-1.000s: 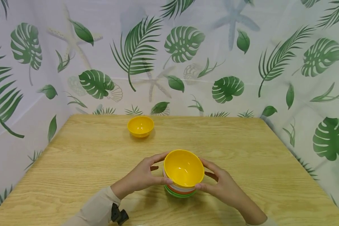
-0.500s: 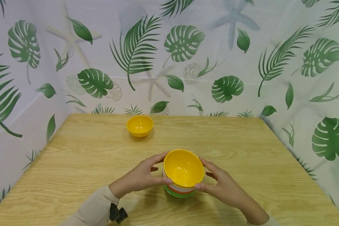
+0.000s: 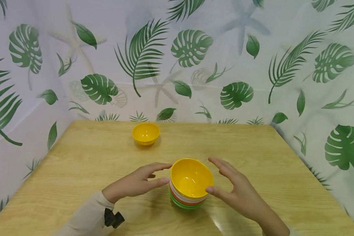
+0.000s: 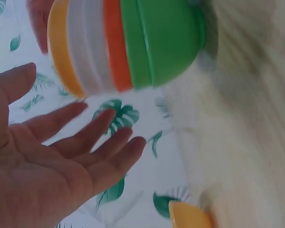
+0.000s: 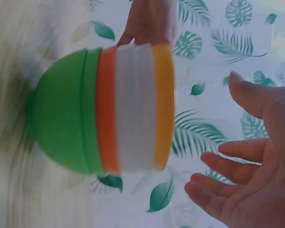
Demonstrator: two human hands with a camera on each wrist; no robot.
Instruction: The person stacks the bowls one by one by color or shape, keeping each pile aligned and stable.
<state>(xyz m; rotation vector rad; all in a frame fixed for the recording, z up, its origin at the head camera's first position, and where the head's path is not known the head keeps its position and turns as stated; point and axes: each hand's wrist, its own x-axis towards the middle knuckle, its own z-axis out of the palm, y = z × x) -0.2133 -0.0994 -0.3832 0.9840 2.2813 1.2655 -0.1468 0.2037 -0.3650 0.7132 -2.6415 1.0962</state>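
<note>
A stack of nested bowls stands on the wooden table (image 3: 85, 170), near the front middle. Its top bowl is yellow (image 3: 191, 178); in the right wrist view white bowls (image 5: 135, 109), an orange bowl (image 5: 108, 109) and green bowls (image 5: 61, 111) show beneath it. My left hand (image 3: 135, 183) is just left of the stack, fingers extended, fingertips close to the rim. On the other side my right hand (image 3: 243, 195) is spread, its thumb tip overlapping the yellow rim in the head view. Both wrist views show a gap between palm and stack.
Another yellow bowl (image 3: 146, 133) sits by itself toward the back of the table, left of the middle. A white cloth printed with green leaves (image 3: 191, 47) hangs behind the table and along both sides. A black device (image 3: 113, 218) is strapped at the left sleeve.
Both hands held the stack at its rim before and have now let go. The left hand has drawn left, the right hand right. The stack stays in place.
</note>
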